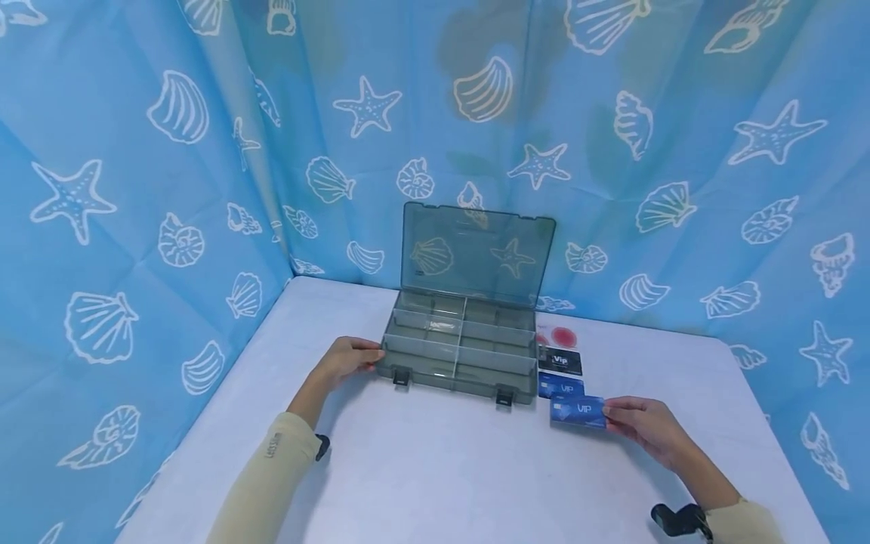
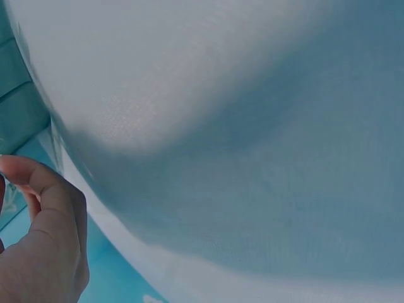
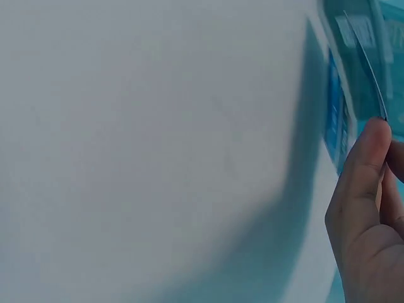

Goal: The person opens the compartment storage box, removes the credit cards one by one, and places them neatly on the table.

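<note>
A clear grey plastic compartment box (image 1: 423, 370) lies on the white table with its lid (image 1: 476, 253) raised at the back. My left hand (image 1: 345, 359) grips the box at its left wall near the front corner, thumb over the rim. Between thumb and fingers, my right hand (image 1: 649, 427) pinches a blue VIP card (image 1: 574, 412) by its right end. In the right wrist view that card (image 3: 371, 76) shows nearly edge-on above the fingertips. Just behind it lie a second blue VIP card (image 1: 559, 384) and a black Vip card (image 1: 564, 362), along the box's right side.
A white card with red round marks (image 1: 563, 337) lies behind the black card. Blue curtains with shell and starfish prints (image 1: 367, 106) close off the back and sides. The white tabletop (image 1: 435, 468) stretches in front of the box.
</note>
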Action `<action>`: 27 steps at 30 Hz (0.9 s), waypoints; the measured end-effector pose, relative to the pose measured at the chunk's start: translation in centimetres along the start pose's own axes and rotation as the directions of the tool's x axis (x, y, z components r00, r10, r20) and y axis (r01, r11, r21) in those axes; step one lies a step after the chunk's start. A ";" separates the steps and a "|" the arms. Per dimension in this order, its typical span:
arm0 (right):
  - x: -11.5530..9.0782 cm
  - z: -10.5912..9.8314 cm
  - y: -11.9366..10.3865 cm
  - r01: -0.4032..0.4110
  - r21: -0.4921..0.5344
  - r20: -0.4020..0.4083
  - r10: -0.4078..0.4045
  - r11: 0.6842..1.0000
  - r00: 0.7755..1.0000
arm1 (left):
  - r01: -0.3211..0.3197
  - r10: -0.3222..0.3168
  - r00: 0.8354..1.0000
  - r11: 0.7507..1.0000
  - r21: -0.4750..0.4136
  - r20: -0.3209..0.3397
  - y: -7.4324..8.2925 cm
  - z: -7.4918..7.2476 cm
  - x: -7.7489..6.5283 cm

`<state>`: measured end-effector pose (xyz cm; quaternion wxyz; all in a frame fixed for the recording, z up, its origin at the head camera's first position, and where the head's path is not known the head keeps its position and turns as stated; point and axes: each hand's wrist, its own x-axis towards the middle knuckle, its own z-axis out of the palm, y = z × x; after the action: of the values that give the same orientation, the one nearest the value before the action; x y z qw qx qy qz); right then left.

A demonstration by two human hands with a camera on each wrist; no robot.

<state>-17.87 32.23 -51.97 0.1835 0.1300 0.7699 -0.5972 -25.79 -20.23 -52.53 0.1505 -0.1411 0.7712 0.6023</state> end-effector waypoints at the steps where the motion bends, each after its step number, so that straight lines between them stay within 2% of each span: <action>1: 0.0 0.4 0.2 -0.007 0.001 0.001 0.007 1.000 1.000 | 0.000 0.000 1.000 1.000 -0.003 -0.001 0.0 0.0 0.0; 5: 0.3 1.7 0.6 -0.017 -0.016 -0.017 0.016 1.000 1.000 | 0.000 0.000 1.000 1.000 -0.019 -0.002 -0.1 -0.1 0.1; 10: 0.5 2.4 1.0 -0.037 -0.067 -0.043 0.034 0.997 0.998 | -0.004 0.004 1.000 1.000 -0.022 0.009 -0.1 0.0 0.1; 17: 0.8 2.4 1.3 -0.068 -0.108 -0.035 0.064 0.992 0.997 | 0.013 -0.012 1.000 0.999 -0.045 0.020 -0.3 -0.2 0.1; 27: 1.2 2.4 1.3 -0.083 -0.189 -0.061 0.072 0.979 0.995 | -0.010 0.011 1.000 0.999 -0.044 0.019 -0.2 0.0 0.3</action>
<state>-18.13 30.25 -54.11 0.1974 0.1579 0.8227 -0.5092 -25.96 -20.26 -52.83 0.1516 -0.1346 0.7569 0.6213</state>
